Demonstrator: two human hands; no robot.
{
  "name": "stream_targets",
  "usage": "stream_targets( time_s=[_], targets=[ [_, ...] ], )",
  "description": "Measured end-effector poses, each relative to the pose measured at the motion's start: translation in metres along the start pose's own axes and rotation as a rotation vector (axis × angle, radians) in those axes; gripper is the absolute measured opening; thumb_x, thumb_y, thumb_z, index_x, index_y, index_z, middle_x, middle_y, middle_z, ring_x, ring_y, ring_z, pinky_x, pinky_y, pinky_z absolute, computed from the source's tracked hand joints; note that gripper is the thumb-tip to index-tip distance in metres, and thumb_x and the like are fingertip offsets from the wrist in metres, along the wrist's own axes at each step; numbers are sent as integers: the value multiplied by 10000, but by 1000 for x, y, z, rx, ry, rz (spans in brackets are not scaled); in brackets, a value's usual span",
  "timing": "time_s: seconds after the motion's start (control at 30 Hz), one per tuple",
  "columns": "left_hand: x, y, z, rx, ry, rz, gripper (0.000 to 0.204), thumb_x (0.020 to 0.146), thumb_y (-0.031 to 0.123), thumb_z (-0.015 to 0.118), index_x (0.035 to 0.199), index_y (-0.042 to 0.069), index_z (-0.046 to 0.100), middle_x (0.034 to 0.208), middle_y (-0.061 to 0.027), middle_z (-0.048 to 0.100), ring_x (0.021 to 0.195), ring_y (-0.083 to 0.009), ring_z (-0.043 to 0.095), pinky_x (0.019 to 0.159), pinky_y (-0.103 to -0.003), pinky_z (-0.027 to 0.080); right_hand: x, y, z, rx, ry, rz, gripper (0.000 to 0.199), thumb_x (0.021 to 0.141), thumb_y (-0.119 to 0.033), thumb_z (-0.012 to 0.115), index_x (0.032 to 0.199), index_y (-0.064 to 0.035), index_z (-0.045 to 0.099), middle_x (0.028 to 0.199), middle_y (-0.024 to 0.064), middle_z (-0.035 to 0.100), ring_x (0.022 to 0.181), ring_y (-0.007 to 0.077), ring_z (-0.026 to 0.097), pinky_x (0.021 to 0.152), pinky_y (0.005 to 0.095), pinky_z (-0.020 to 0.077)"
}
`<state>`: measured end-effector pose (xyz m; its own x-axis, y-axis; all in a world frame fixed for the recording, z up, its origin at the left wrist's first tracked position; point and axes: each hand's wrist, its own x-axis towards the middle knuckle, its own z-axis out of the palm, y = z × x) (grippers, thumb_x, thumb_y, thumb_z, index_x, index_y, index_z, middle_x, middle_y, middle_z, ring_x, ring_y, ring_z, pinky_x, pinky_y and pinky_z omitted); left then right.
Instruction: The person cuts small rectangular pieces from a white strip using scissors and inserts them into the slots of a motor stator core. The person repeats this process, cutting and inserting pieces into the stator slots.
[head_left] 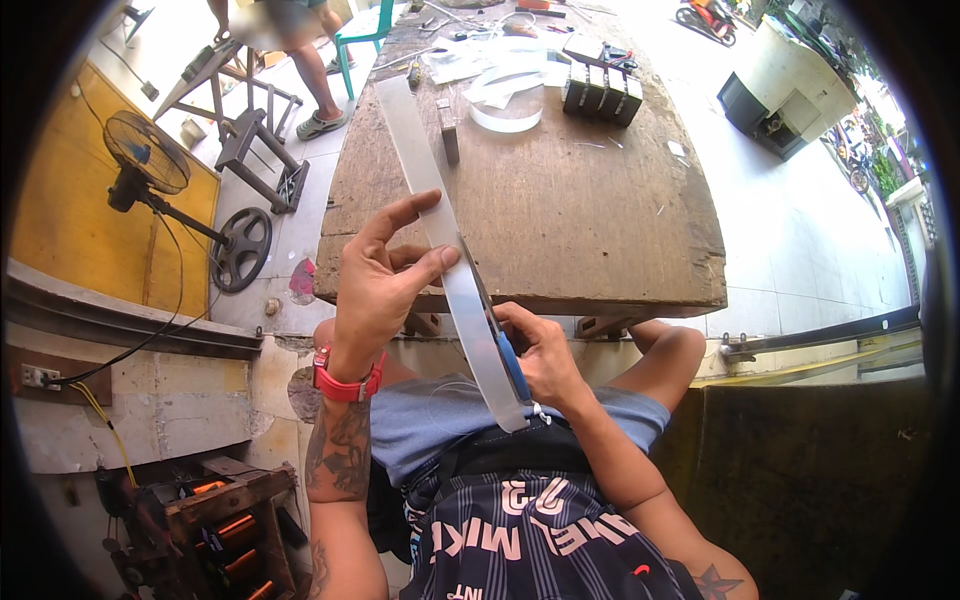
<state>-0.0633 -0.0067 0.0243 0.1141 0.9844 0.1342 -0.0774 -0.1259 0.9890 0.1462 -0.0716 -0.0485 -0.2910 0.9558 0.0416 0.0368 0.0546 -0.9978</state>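
Weathered planks form the wooden workbench [560, 200] at an open-air workshop, where a seated person works a long translucent plastic strip [440, 220] held up between knees and bench edge. One end of the strip lies on the bench top; the other reaches down to the lap. The left hand [385, 280], a red watch [345, 385] on its wrist, pinches the strip's middle between thumb and fingers, with the index finger raised. The right hand [540, 355] is closed around blue-handled scissors [510, 360] set against the strip's lower part. Farther up the bench sit a coil of the same clear material [505, 100] and a row of dark blocks [600, 90]. A standing fan [150, 160] stands on the floor at left, near another person's legs [315, 70].
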Motion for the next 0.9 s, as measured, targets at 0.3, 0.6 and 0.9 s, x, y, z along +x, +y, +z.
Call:
stream_targets(
  time_s=[0.3,0.6,0.9],
  targets=[
    [-11,-4,9,-33,10,-93,611,907,-8,798,1464,-34,548,1215,-210,740,876,-179,777,697,-261,632,0,3,2,-12,50,-11,378,899,-222,830,1183,-19,685,760,12,657,674,44,547,597,248,460],
    [-10,-8,10,-65,-20,-103,598,910,-17,792,1457,-35,549,1286,-208,708,900,-192,776,740,-281,650,0,9,1,3,56,-5,383,894,-206,825,1195,-18,681,750,-3,638,665,34,519,575,239,432],
    [-14,-13,18,-91,-34,-58,595,906,-41,785,1448,-69,540,1396,-212,631,977,-214,767,820,-314,665,0,11,2,59,89,8,388,893,-205,830,1198,-15,683,752,-2,647,668,38,558,578,242,454]
  ],
)
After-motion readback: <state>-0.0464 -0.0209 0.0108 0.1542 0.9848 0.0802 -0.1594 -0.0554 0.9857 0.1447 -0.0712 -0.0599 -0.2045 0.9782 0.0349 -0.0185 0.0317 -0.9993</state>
